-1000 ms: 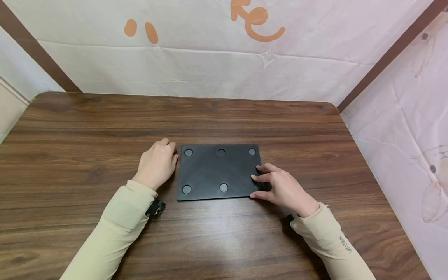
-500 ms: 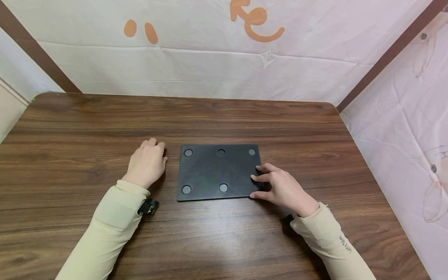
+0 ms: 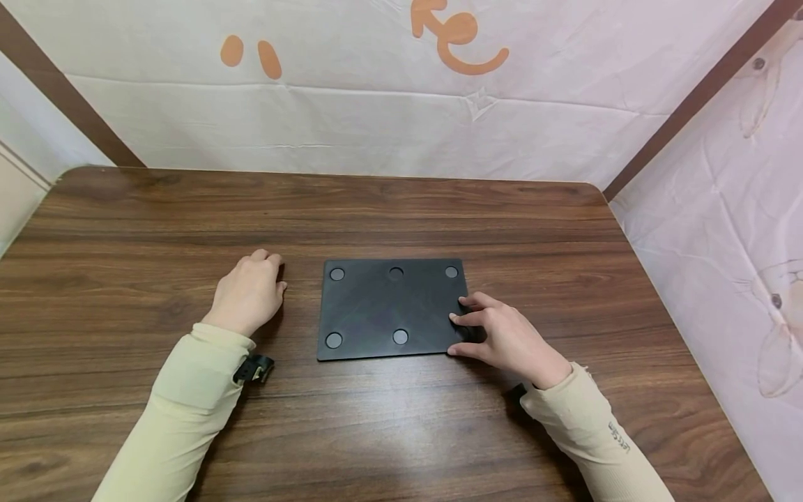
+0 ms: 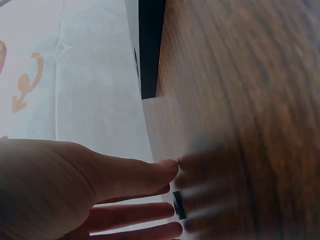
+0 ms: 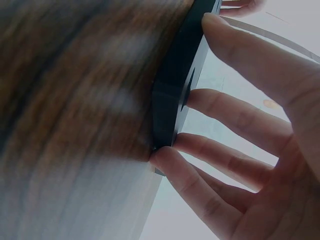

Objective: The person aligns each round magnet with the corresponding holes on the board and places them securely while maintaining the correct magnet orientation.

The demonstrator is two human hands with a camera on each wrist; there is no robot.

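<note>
A dark rectangular plate [image 3: 370,303] lies flat on the wooden table, with round grey insets near its edges. The far middle round spot [image 3: 396,273] looks darker than the others. My left hand [image 3: 246,295] is on the table left of the plate, apart from it. In the left wrist view, its fairly straight fingers touch a small, thin dark piece [image 4: 179,205] low on the tabletop. My right hand [image 3: 505,335] rests spread at the plate's right end, fingertips touching its top and edges, and hides the near right corner area.
The brown wooden table [image 3: 389,425] extends around the plate. A pale cloth with orange shapes [image 3: 376,118] hangs behind the far edge. Another pale sheet [image 3: 721,209] hangs along the right side.
My left hand has moved left, away from the plate's left edge, and its motion has slowed. The right hand and the plate have stayed in place.
</note>
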